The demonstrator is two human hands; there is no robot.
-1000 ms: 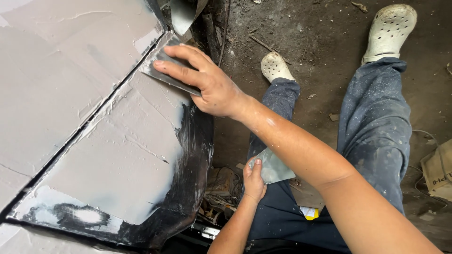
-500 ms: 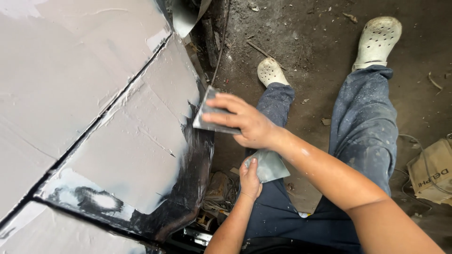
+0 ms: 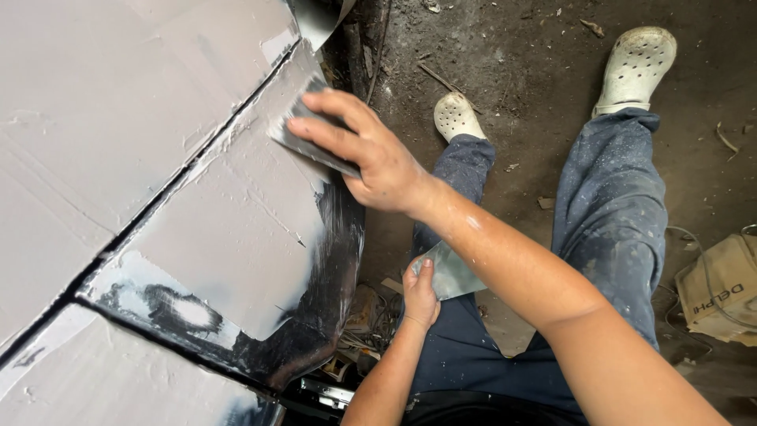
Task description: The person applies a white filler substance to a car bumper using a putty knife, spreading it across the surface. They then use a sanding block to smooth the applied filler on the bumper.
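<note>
My right hand (image 3: pixel 371 154) presses a thin metal spreader blade (image 3: pixel 303 142) flat against a grey filler-coated car body panel (image 3: pixel 229 229), near the panel's upper right part. My fingers lie over the blade's top edge. My left hand (image 3: pixel 420 292) is lower, by my lap, and grips a second flat metal spreader (image 3: pixel 453 272) by its corner. The panel's lower right edge (image 3: pixel 331 292) is bare black. A dark seam (image 3: pixel 150 209) runs diagonally between this panel and the grey one to its left.
My legs in paint-flecked blue trousers (image 3: pixel 611 205) and white clogs (image 3: pixel 635 67) stretch over a dirty concrete floor. A cardboard box (image 3: pixel 721 288) with a cable sits at the right. Wires and small parts (image 3: pixel 359 339) lie under the panel's edge.
My right hand has carried the spreader from the panel's lower right edge back up and left onto the filler. The left hand has stayed by my lap with its spreader.
</note>
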